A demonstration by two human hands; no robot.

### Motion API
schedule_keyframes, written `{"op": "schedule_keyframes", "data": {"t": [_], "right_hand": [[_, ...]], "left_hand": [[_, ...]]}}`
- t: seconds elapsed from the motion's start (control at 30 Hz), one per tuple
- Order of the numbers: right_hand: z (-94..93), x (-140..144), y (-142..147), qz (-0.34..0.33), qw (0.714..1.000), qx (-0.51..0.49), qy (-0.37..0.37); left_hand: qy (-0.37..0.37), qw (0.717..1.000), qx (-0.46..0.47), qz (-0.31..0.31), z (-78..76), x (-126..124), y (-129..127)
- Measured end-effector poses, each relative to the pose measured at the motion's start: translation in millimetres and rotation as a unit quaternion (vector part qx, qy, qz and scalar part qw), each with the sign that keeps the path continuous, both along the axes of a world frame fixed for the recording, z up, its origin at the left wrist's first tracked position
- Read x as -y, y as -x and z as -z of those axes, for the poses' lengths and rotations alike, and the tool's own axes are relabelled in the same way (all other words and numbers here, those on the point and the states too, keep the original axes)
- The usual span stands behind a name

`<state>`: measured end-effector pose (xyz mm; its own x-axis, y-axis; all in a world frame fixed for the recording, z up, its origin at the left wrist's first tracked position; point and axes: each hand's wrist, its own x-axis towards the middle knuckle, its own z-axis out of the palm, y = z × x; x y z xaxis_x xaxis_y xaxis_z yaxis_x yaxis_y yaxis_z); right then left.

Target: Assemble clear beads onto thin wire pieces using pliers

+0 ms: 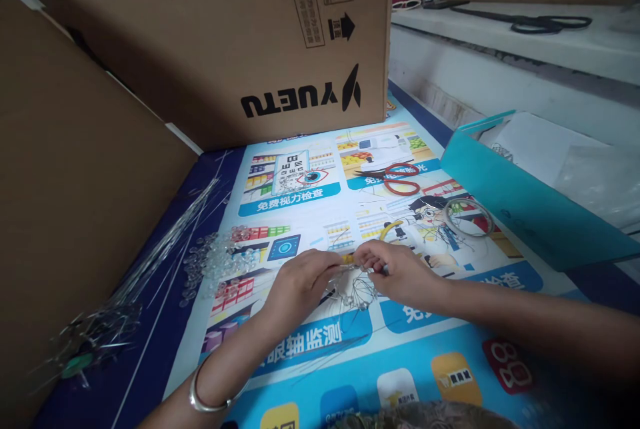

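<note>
My left hand [303, 286] is closed, its fingertips pinching a bunch of thin wires with clear beads [357, 292]. Close beside it, my right hand [400, 272] is curled, thumb and fingers pressed together at the same beaded wires. A small dark tip shows at the right fingers; what it belongs to I cannot make out. Just beyond the hands lies a curved yellow piece [391, 229], partly hidden. A heap of clear beads [220, 259] is spread to the left. Long thin wires [155, 242] lie further left.
Red-handled scissors [400, 179] lie ahead on the printed sheet [320, 236]. A roll of pale wire [469, 218] sits beside an open teal box [525, 196]. Large cardboard [200, 36] walls the back and left. Black scissors [540, 21] rest on the ledge.
</note>
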<state>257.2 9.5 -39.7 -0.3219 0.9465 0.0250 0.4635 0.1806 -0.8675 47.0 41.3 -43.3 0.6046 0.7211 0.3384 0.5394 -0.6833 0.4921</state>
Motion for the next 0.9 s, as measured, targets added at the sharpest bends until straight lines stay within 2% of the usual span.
{"op": "schedule_keyframes", "data": {"t": [0.17, 0.5, 0.7, 0.9], "right_hand": [[-1.9, -1, 2, -0.008, 1.000, -0.017, 0.003], [-3.6, 1, 7, -0.019, 0.999, 0.017, -0.030], [-8.1, 3, 8, -0.026, 0.999, 0.003, -0.031], [-5.7, 3, 9, -0.023, 0.998, 0.009, -0.052]], "left_hand": [[-0.061, 0.998, -0.006, 0.004, 0.5, 7, -5], [-0.176, 0.984, -0.022, 0.020, 8.9, 7, -6], [-0.212, 0.976, -0.034, 0.037, 9.2, 7, -9], [-0.203, 0.974, -0.065, 0.081, 4.4, 10, -10]]}}
